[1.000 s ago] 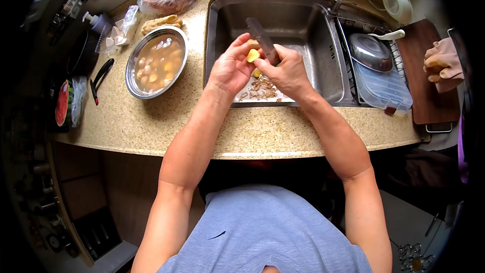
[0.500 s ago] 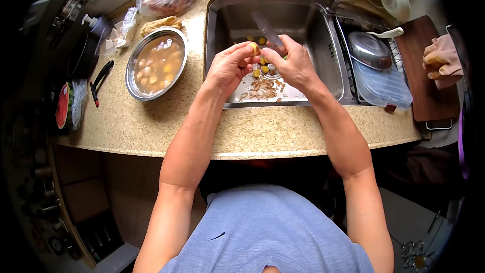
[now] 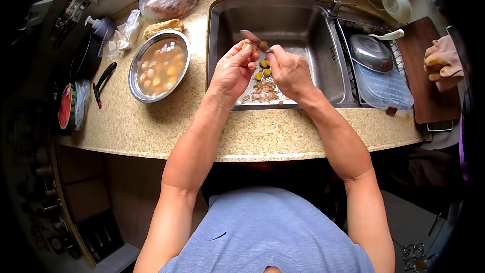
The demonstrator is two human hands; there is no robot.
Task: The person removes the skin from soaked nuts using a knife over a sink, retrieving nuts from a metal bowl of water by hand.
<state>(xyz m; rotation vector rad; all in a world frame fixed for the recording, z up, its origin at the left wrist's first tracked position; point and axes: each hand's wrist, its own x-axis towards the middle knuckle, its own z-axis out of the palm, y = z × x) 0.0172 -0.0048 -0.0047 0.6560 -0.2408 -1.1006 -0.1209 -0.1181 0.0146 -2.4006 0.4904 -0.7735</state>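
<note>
Bowl (image 3: 133,73) of chunks (image 3: 171,71) in liquid (image 3: 164,81), sink (image 3: 321,35) with peelings (image 3: 265,92), left fingers (image 3: 237,54) pinching yellow piece (image 3: 246,46), right fingers (image 3: 279,58) gripping knife (image 3: 255,38)

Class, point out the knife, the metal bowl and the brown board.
Knife (image 3: 255,39): head view, on the blade.
Metal bowl (image 3: 150,99): head view, on its near rim.
Brown board (image 3: 427,91): head view, on its flat face.

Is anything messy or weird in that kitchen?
Yes, the sink looks messy: brown scraps lie scattered on its bottom, near the front edge, close to some yellow pieces. They look like peelings, so it's probably just working mess. I can't see any spill on the counter beside the bowl.
</note>
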